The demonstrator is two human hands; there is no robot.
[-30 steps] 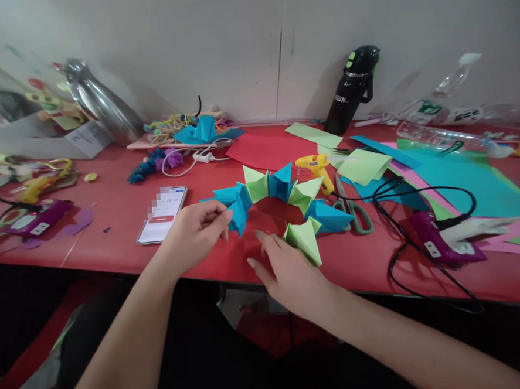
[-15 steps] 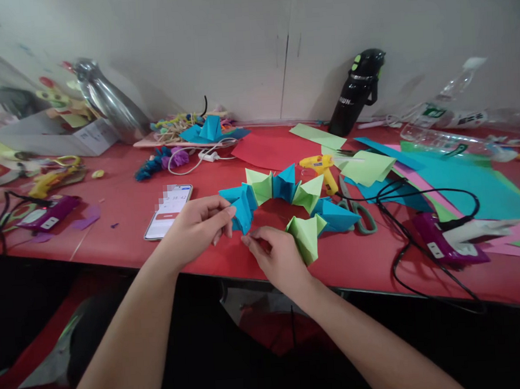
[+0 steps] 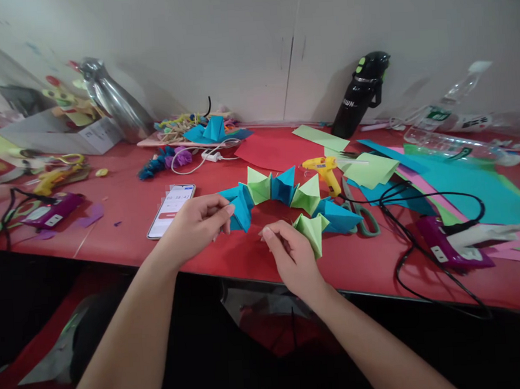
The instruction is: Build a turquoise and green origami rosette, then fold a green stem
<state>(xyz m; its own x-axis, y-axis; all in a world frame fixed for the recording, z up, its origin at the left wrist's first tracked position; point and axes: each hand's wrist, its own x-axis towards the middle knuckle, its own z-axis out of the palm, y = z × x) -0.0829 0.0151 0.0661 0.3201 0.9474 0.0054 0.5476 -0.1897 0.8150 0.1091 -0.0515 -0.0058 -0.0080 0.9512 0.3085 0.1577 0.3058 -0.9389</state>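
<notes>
A curved chain of folded blue and green paper pieces (image 3: 283,187) arches over the red table (image 3: 228,258), with its opening toward me. My left hand (image 3: 206,221) pinches the blue folded piece (image 3: 242,208) at the chain's left end. At the other end is a green folded piece (image 3: 311,232), partly behind my right hand (image 3: 290,251). The fingers of my right hand are pressed together inside the opening; whatever they hold, if anything, is too small to name.
A phone (image 3: 170,211) lies left of my left hand. Behind the chain's right side are a yellow glue gun (image 3: 322,170) and scissors (image 3: 367,220). A purple power strip (image 3: 452,244) with black cables, coloured sheets (image 3: 465,176) and a black bottle (image 3: 359,94) stand or lie to the right.
My right hand has moved right, away from my left hand and the blue end piece. The green end piece has shifted slightly right and up. My left hand keeps its pinch.
</notes>
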